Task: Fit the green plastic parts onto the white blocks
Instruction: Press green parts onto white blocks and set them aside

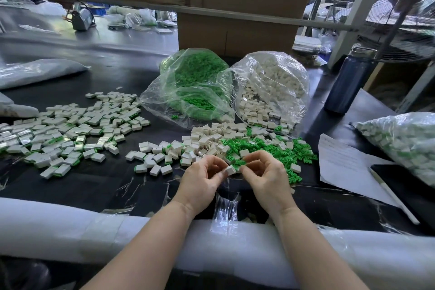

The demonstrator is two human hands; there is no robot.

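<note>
Left hand (202, 178) pinches white block (230, 170); right hand (263, 172) pinches green part (240, 164) against it, just before loose pile (259, 146), for fitting.

One wide-angle view only, from the person's head, looking forward and down across the dark tabletop (98, 186). It sits close above both forearms, which enter from the bottom edge; straight lines bend near the picture's edges.

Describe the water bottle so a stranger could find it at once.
Start at the clear bag of white blocks at the back of the black table. Just to its right stands the water bottle, upright. It is the only tall, dark blue cylinder there, with a metal cap.
</note>
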